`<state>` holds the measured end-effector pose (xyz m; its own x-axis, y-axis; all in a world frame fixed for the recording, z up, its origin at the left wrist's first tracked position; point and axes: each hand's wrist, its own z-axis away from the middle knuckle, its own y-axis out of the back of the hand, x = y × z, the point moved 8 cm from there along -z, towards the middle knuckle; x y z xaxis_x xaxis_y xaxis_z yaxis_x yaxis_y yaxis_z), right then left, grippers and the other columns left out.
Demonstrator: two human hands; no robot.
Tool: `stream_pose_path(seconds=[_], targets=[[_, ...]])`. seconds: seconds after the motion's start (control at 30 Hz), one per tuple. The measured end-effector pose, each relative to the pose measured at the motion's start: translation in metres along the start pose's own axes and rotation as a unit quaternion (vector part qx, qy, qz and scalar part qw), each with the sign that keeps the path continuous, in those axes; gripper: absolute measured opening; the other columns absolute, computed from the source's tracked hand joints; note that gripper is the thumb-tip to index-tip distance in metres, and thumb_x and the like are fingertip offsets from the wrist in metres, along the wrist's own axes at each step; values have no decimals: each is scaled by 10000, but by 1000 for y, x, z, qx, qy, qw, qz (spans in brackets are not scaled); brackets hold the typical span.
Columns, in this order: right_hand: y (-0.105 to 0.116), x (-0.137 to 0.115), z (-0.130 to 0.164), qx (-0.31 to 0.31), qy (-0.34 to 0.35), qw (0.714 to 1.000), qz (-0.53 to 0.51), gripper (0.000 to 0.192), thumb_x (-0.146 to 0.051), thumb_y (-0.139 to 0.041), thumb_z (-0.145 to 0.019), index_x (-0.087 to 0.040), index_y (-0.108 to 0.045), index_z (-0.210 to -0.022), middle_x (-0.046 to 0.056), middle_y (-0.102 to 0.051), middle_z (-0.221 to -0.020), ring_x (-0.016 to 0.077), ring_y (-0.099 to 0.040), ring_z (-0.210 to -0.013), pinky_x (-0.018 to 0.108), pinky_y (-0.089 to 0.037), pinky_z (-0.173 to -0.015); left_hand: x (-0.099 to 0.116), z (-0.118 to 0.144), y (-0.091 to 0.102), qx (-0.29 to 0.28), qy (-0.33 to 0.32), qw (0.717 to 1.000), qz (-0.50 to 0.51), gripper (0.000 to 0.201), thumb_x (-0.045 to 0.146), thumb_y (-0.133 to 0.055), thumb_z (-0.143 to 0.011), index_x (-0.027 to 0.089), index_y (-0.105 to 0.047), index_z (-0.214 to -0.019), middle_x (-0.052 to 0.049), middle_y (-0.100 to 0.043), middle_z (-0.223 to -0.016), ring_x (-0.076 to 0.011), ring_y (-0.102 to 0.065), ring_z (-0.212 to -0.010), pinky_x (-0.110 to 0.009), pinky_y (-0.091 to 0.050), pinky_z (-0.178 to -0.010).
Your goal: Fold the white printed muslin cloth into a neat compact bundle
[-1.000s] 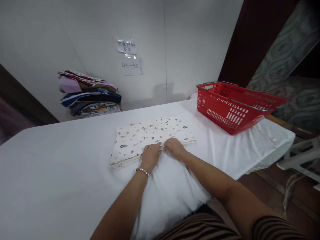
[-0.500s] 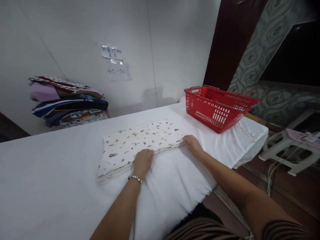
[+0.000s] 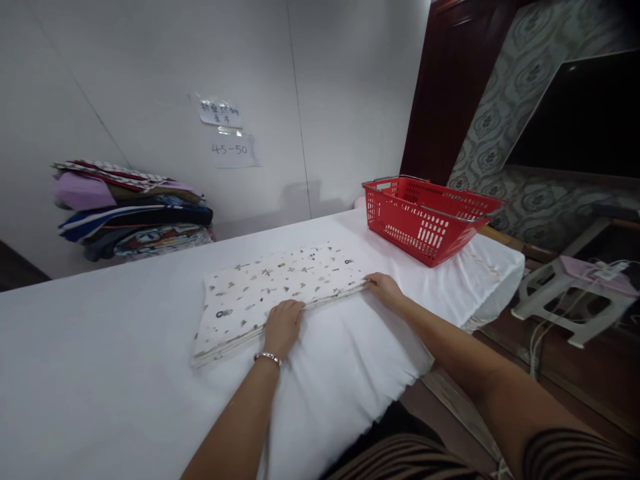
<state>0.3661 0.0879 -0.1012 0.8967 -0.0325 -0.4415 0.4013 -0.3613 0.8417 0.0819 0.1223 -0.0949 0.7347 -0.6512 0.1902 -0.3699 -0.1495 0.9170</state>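
Note:
A white cloth [image 3: 280,287] with small printed figures lies folded in several layers on the white-covered table [image 3: 125,373]. My left hand [image 3: 284,325] is closed over the middle of its near edge, fingers on top and thumb hidden. At the near right corner, my right hand [image 3: 384,289] pinches the layered edge between its fingers. The cloth rests flat, its long side slanting up to the right.
A red plastic basket [image 3: 425,227] with metal handles stands at the table's right end. Folded clothes [image 3: 133,210] are stacked against the wall at the back left. Paper signs [image 3: 235,150] hang on the wall. A plastic stool [image 3: 575,300] with cables stands right of the table.
The view has shifted slightly, so the scene sits a little further left. Both hands stay at the same places on the cloth, which looks the same.

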Motion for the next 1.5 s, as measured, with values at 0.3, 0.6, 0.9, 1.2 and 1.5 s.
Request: stream_pose_path(seconds=[0.3, 0.6, 0.9, 1.2, 1.5], targets=[[10, -7, -19, 22, -4, 1000, 11, 247, -150, -477, -822, -195, -680, -956, 45, -682, -964, 181, -603, -902, 277, -443, -800, 0, -1, 0, -3, -3, 1000, -9, 233, 211, -405, -888, 216, -608, -1005, -53, -638, -1006, -197, -554, -966, -344, -409, -834], [4, -4, -15, 17, 13, 999, 42, 242, -151, -484, -829, -209, -664, -979, 44, -673, -972, 179, -595, -911, 282, -443, -797, 1, -1, 0, -5, -1, 1000, -6, 221, 207, -414, -882, 222, -608, -987, -49, -637, -1000, -205, -551, -974, -349, -404, -833], [-9, 7, -2, -16, -7, 999, 42, 248, -149, -493, -832, -196, -650, -1018, 49, -664, -1018, 185, -598, -929, 291, -441, -816, 0, -1, -2, -3, -3, 1000, -5, 224, 218, -406, -893, 209, -605, -995, -49, -632, -1003, -205, -547, -975, -348, -399, -839], [6, -13, -3, -31, 38, 997, 65, 273, -149, -554, -797, -205, -655, -1045, 66, -610, -1072, 189, -546, -994, 275, -430, -814, 1, -2, -1, -10, 0, 1000, -9, 223, 213, -414, -890, 206, -608, -1001, -49, -631, -1010, -198, -542, -984, -341, -393, -846], [-5, -34, 0, -82, 105, 976, 172, 208, -191, -464, -893, -197, -662, -956, 76, -582, -1035, 190, -493, -987, 245, -384, -736, 1, -1, -2, -14, -3, 1000, -15, 214, 215, -428, -889, 198, -609, -1004, -47, -627, -1014, -190, -536, -983, -331, -384, -851]])
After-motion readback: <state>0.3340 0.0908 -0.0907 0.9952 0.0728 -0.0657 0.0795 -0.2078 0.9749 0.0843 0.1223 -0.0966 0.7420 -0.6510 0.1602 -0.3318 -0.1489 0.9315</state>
